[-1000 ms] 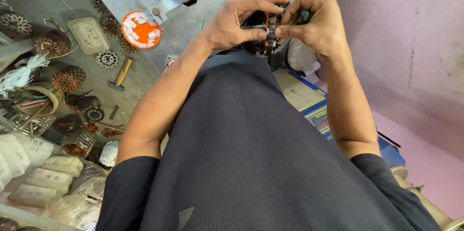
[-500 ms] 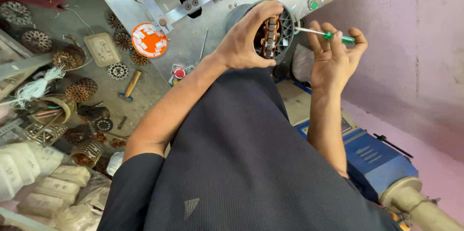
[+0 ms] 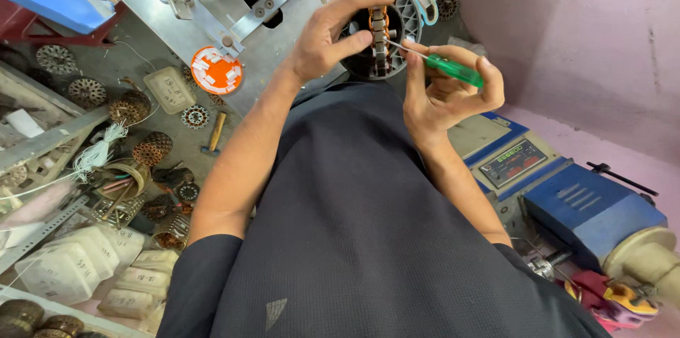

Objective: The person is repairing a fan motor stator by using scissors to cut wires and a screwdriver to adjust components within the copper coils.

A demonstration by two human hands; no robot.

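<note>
My left hand (image 3: 333,30) grips a round motor stator (image 3: 379,33) with copper windings, held up on edge in front of my chest. My right hand (image 3: 446,87) holds a screwdriver with a green handle (image 3: 453,69); its thin metal tip touches the windings on the stator's near side. Both hands are raised above my dark grey shirt, close to a grey metal machine panel (image 3: 283,19).
On the floor at the left lie several wound stators (image 3: 152,147), a hammer (image 3: 212,133), an orange round part (image 3: 216,69) and white plastic containers (image 3: 71,267). A blue machine with a display (image 3: 567,196) stands at the right. Pink wall behind.
My right hand has drawn away from the stator to the right, showing the green screwdriver, whose tip now points at the windings. The view has also tilted, showing more of the machine at the right.
</note>
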